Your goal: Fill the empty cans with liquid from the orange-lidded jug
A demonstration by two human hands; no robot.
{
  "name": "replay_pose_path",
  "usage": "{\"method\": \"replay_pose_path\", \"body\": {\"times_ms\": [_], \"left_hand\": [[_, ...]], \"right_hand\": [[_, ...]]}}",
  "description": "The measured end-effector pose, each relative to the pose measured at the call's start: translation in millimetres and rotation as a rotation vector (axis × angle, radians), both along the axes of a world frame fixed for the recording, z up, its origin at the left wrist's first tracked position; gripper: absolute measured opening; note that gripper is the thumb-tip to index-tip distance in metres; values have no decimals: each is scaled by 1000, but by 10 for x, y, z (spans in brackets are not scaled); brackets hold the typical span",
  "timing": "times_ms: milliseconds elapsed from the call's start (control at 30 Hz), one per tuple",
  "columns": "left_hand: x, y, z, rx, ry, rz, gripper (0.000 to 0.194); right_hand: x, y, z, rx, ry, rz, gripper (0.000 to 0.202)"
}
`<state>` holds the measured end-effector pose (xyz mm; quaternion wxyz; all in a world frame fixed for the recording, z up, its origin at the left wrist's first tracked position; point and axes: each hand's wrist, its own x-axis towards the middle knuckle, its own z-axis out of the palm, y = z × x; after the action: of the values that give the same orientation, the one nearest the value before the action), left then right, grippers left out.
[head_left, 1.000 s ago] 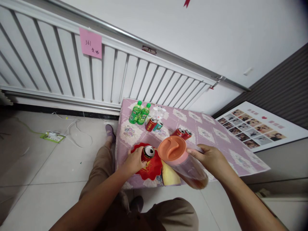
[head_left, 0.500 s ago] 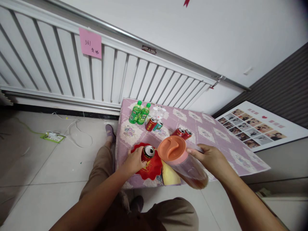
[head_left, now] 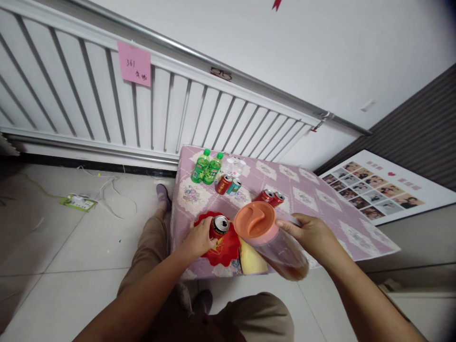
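Observation:
My left hand point(head_left: 201, 239) is wrapped round a red and black drink can point(head_left: 219, 225), whose opened top faces up. That can is over a red scalloped plate point(head_left: 228, 249) near the table's front edge. In my right hand point(head_left: 306, 232) is the handle of a clear pitcher point(head_left: 285, 256) with an orange lid point(head_left: 255, 221). Brown liquid shows in the bottom of the pitcher, which is tilted with its lid toward the can. A yellow cloth point(head_left: 252, 259) lies beside the plate, partly under the pitcher.
Two green bottles point(head_left: 206, 168), two clear bottles point(head_left: 235, 166), a red can point(head_left: 224, 184) and a teal can point(head_left: 235, 186) stand toward the back of the table. Two more red cans point(head_left: 272, 196) are behind the pitcher. A white radiator point(head_left: 199, 114) lines the wall.

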<state>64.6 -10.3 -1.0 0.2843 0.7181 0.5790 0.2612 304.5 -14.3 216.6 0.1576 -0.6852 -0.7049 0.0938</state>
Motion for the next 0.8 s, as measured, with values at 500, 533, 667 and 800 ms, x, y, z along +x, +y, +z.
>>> {"method": "replay_pose_path", "body": {"times_ms": [500, 533, 667, 800], "left_hand": [[5, -2, 24, 2, -7, 0, 66], [6, -1, 21, 4, -12, 0, 66], [6, 0, 16, 20, -14, 5, 64], [0, -4, 18, 25, -17, 1, 65]], "right_hand": [[-22, 7, 3, -48, 4, -39, 56], [-19, 7, 0, -43, 6, -35, 56], [-24, 7, 2, -48, 17, -31, 55], [-43, 8, 11, -50, 25, -41, 57]]}}
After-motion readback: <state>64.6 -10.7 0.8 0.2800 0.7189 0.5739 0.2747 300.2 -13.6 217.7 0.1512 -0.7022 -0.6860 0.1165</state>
